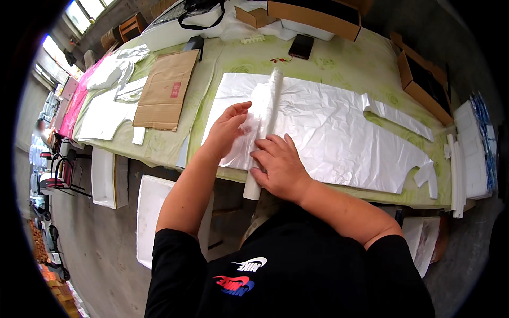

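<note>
A stack of thin white plastic vest-style bags (pixel 328 138) lies flat on the table, its two handle strips pointing right. Across its left part runs a long white tube (pixel 253 186) wrapped with film, its near end sticking out past the table's front edge. My right hand (pixel 282 165) rests on the tube and the bags with its fingers spread. Left of the tube, my left hand (pixel 229 129) is raised a little over the film, its fingers loosely bent and apart. Clear thin film shows by its fingertips; whether they touch it I cannot tell.
A folded cardboard sheet (pixel 165 90) and more white bags (pixel 106 114) lie at left. Farther back are a dark phone (pixel 301 46) and a long open carton (pixel 318 17). Another carton (pixel 424 79) stands right, near white rolls (pixel 456 175). Foam boxes (pixel 154 217) sit below the table.
</note>
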### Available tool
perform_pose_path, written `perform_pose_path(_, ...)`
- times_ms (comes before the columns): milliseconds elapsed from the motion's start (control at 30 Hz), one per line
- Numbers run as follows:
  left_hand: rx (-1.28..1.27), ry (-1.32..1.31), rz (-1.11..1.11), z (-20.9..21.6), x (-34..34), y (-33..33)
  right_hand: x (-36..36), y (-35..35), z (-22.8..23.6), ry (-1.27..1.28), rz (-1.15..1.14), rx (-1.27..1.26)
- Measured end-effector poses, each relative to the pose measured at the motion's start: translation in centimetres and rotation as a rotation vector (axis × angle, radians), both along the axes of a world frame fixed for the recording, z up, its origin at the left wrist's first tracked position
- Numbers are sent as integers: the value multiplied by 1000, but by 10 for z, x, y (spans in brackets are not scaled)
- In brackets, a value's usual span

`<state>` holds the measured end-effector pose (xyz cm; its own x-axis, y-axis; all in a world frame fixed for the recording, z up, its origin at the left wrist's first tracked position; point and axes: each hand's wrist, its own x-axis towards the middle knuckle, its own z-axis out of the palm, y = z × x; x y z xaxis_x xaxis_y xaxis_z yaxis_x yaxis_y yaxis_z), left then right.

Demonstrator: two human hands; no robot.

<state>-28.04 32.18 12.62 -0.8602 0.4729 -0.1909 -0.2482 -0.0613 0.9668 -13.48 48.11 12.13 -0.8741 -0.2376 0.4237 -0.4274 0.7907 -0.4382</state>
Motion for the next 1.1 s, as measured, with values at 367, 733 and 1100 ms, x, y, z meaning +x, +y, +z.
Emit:
perform_pose_path(367,-536,736,-404,-5,0,14,-25,-20,-6,-67,239,-76)
perform_pose_path(733,-733,839,-260,-15,19,-11,56,36,-2,30,212,-305)
perform_pose_path(1100,-1084,956,119,-10,27,-39,69,47,-15,52,250,-348)
